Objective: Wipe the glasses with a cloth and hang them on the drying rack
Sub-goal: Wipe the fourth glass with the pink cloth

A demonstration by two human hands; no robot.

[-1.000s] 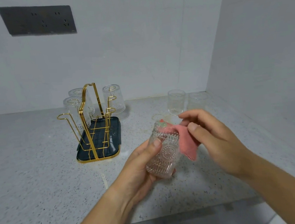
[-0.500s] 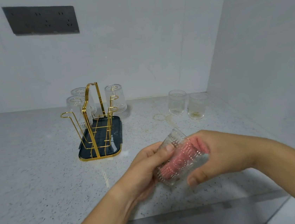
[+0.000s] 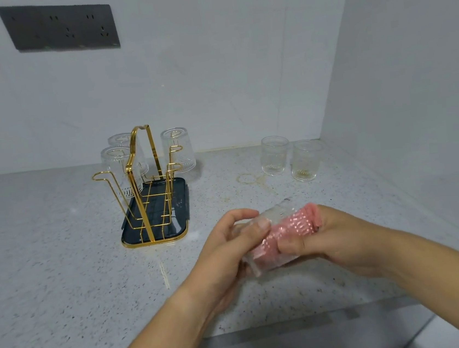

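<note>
a: where's the glass right now?

b: just above the counter (image 3: 61, 264), tipped on its side between both hands. the left hand (image 3: 231, 248) grips the embossed glass (image 3: 277, 214) at its base end, thumb on top. the right hand (image 3: 333, 245) holds the pink cloth (image 3: 311, 216) pushed in through the mouth, with its thumb pinching the outer wall.

a: how to wipe it well?

b: i'd turn the glass with the left hand against the cloth and press into the bottom corner. the raised pattern probably traps water, so the outside wants a rub too. wet pressed glass is slippery, so grip it firmly and stay low.

a: and after?

b: the gold wire drying rack (image 3: 140, 184) on its dark tray (image 3: 158, 235) carries three clear ribbed glasses (image 3: 178, 151) upside down, and the near prongs look free. two more tumblers (image 3: 275, 155) stand upright near the right wall, beside ring marks (image 3: 247, 178) on the speckled stone.
</note>
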